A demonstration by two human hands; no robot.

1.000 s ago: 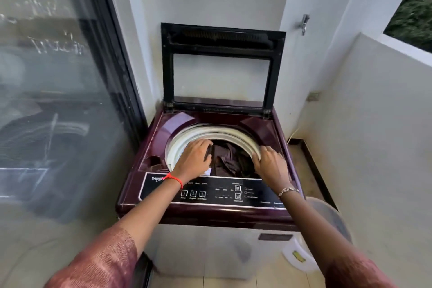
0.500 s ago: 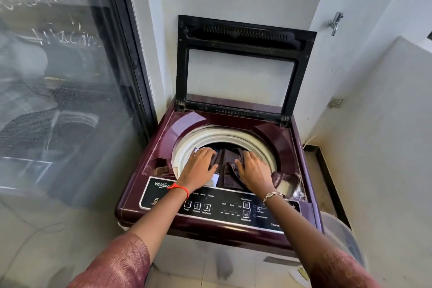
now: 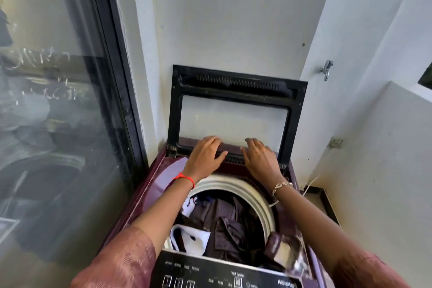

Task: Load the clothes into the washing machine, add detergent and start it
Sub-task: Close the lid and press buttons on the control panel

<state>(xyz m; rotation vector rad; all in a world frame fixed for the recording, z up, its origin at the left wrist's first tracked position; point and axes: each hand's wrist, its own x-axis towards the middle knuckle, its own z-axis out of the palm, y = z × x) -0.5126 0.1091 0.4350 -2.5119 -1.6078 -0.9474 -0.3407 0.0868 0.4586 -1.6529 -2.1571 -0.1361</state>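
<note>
- While both arms reached across the washing machine (image 3: pixel 149 194), the clothes (image 3: pixel 224 224) lay inside the drum (image 3: pixel 233 184), below its pale rim. They were mostly dark brown garments in a loose heap, with a pale shirt (image 3: pixel 187 238) toward the front-left edge of the opening.
- The lid (image 3: pixel 233 82) stood upright on its hinges at the machine's rear edge, with its clear pane facing the person.
- The left grip (image 3: pixel 205 156) was at the lid's lower frame, fingers spread and fairly straight, clamped on nothing. Whether it touched the frame could not be told.
- The right grip (image 3: pixel 259 159) sat just beside it at the same lower frame, fingers likewise apart and holding nothing.
- The control panel (image 3: pixel 210 273) ran along the front edge, nearest the person.
- By the look of it, the load was soft, limp and light. A bunched fold at the top of the heap would be the place to take hold, or a flat palm to press it down.
- The lid looked stiff, and its pane possibly breakable. The free top edge seemed the safer hold, since fingers near the hinges could get pinched.
- Loading seemed about done.
</note>
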